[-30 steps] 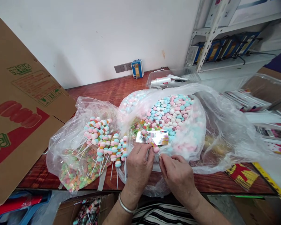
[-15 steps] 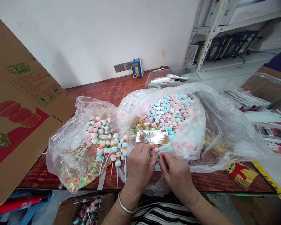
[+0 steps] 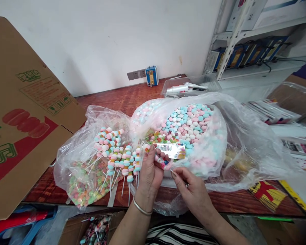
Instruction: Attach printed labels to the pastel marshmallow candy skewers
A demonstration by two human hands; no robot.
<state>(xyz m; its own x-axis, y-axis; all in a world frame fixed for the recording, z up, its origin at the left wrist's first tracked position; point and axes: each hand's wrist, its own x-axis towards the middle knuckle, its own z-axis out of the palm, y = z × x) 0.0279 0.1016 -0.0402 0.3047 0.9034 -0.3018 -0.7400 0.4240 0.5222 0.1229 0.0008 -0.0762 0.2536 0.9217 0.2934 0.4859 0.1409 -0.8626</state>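
My left hand [image 3: 150, 172] is closed round a candy skewer [image 3: 161, 160] of pink and pale pieces, held near the table's front edge. My right hand [image 3: 191, 189] sits just right of it, fingers pinched near the skewer's lower end; what they pinch is too small to name. Behind my hands lies a small printed packet [image 3: 173, 150] on a big clear bag of pink, blue and white candies [image 3: 191, 124]. To the left, finished skewers [image 3: 117, 158] with white sticks lie on another clear bag [image 3: 91, 170].
A large cardboard flap [image 3: 25, 122] leans at the left. A clear tray [image 3: 191, 86] stands by the wall, near a blue box [image 3: 151, 75]. Metal shelving [image 3: 247, 44] and printed packets [image 3: 290, 136] fill the right. A carton of skewers [image 3: 97, 231] sits below the table edge.
My left hand has turned and lifted the skewer up, thumb side toward me. My right hand has dropped slightly away from it. The view shifted a little.
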